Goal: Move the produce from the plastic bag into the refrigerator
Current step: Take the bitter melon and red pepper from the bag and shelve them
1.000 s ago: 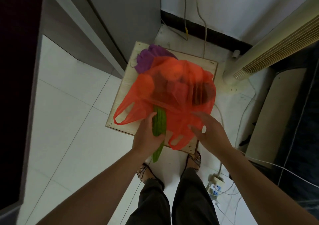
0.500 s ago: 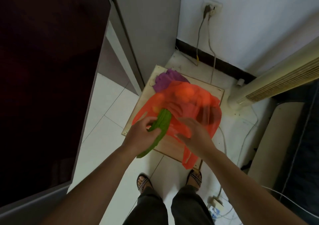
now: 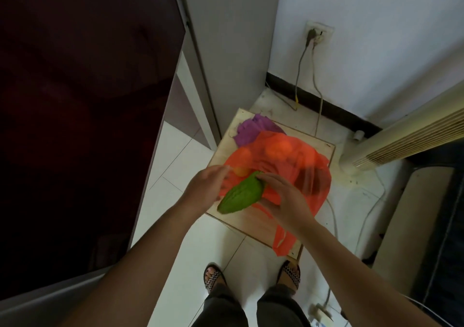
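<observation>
No brand, label or writing can be read on anything here.

The left hand (image 3: 206, 188) reaches forward with the palm turned inward and the fingers loosely spread, its palm against the upper left side of a green bitter gourd (image 3: 239, 197). The right hand (image 3: 283, 201) comes in from the other side, fingers curved over the gourd's upper right end, thumb below. The gourd lies slanted between the two hands, its pointed tip toward the lower left; both hands touch it, but whether either truly grips it I cannot tell.

Just behind the gourd sits an orange plastic bag (image 3: 288, 166), slumped on a low wooden board (image 3: 238, 221) that rests on the white tiled floor (image 3: 180, 239). Round orange fruit (image 3: 278, 148) shows through the thin plastic, and one bag handle trails off the board's near right corner. A purple bag (image 3: 253, 131) lies at the board's far left corner, touching the orange one.

The dark red refrigerator door (image 3: 82, 106) fills the left side. A wall socket (image 3: 319, 34) holds two plugs, and a cream tower fan (image 3: 401, 138) stands to the right. Two sandalled feet stand near the board.
</observation>
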`<state>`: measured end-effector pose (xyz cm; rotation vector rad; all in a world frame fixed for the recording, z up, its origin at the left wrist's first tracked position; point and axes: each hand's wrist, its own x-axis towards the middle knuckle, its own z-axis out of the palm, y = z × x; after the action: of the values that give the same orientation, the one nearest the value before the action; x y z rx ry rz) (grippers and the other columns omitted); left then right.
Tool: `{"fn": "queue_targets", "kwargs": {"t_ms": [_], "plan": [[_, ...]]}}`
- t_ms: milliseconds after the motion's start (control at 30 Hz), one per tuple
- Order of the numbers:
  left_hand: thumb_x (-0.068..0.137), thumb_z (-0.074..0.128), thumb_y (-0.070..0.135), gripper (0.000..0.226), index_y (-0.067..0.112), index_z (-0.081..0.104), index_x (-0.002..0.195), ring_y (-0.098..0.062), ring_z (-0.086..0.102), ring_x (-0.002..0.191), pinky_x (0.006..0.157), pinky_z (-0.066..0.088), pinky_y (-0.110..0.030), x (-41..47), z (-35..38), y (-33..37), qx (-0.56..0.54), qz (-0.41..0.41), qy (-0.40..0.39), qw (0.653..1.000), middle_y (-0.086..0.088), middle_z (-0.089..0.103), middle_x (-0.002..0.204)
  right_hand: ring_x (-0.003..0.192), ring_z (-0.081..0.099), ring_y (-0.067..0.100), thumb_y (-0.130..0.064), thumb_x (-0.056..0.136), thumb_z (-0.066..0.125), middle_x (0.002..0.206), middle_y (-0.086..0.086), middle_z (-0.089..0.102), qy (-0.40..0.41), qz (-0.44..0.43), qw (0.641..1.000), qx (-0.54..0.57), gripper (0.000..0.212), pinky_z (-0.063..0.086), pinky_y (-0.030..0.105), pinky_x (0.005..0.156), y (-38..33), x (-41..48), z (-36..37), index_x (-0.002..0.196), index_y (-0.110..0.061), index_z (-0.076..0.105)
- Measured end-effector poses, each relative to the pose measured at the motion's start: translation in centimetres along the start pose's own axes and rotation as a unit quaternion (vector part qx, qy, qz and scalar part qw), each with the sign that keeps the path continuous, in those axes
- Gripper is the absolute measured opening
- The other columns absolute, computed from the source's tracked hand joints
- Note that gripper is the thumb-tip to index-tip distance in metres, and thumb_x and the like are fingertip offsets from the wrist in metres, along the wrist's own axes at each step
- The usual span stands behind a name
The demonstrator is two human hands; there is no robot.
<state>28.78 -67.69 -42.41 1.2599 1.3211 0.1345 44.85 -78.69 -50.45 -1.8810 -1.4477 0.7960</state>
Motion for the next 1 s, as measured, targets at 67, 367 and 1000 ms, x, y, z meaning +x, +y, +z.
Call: {"fn": "queue_targets", "kwargs": {"t_ms": [67, 367, 1000], "plan": [[0.094, 0.043, 0.035, 0.026, 0.023, 0.065, 0.102, -0.016, 0.061, 0.094, 0.079, 0.047, -0.032, 0.1, -0.8, 0.4, -0.017, 0.013, 0.027, 0.999, 0.001, 0.066, 0.103, 0.109, 0.050, -0.002, -0.027, 0.080, 0.070, 0.121, -0.016, 0.052, 0.033, 0.015, 0.999, 0.030, 0.047, 0.035, 0.004, 0.091, -0.6, -0.3, -0.8, 0.124, -0.026, 0.054], [0.089, 0.054, 0.035, 0.027, 0.028, 0.058, 0.115, -0.012, 0.056, 0.107, 0.090, 0.046, -0.031, 1.4, 1.0, -0.3, 0.171, 0.103, 0.027, 0.979, 0.009, 0.060, 0.117, 0.087, 0.066, 0.003, -0.017, 0.088, 0.060, 0.098, -0.009, 0.069, 0.188, 0.106, 0.940, 0.266, 0.022, 0.053, 0.016, 0.073, -2.9, -0.7, -6.7, 0.108, -0.025, 0.061], [0.086, 0.064, 0.025, 0.043, 0.027, 0.050, 0.127, -0.008, 0.059, 0.098, 0.081, 0.053, -0.030, 5.3, 6.4, -6.1, 0.102, 0.094, -0.080, 0.987, 0.007, 0.057, 0.115, 0.101, 0.060, 0.007, -0.043, 0.082, 0.062, 0.116, -0.009, 0.062, 0.107, 0.245, 0.951, 0.157, 0.045, 0.052, 0.030, 0.085, 4.6, -0.6, -3.0, 0.123, -0.025, 0.057]]}}
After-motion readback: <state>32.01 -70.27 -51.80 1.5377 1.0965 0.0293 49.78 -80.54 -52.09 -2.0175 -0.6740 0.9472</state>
